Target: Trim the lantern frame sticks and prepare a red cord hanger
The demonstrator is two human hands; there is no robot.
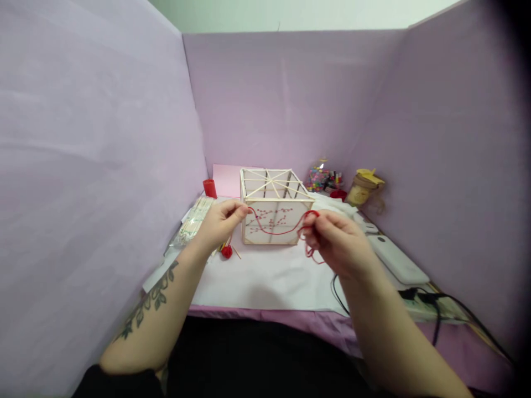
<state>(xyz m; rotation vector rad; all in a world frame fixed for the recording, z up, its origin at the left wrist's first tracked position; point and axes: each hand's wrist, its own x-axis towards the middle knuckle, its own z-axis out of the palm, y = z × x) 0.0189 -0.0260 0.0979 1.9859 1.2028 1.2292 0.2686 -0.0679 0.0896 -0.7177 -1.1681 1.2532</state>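
Observation:
A red cord (pixel 276 233) sags between my two hands, in front of a box-shaped lantern frame (pixel 270 222). My left hand (pixel 226 221) pinches one end between thumb and fingertips. My right hand (pixel 338 237) is closed on the other part, with loose loops hanging below its fingers. The lantern has pale translucent sides, a red blossom branch on the front panel and thin wooden sticks crossing over its top. Below my left hand a small red ball (pixel 227 252), perhaps of yarn, lies on the white table cover beside a thin stick.
At the left are a red cylinder (pixel 209 188) and a plastic pack of sticks (pixel 194 218). A jar of colourful beads (pixel 317 177) and a cup with a yellow top (pixel 364 187) stand back right. A white device (pixel 398 260) and black cables (pixel 435 301) lie right.

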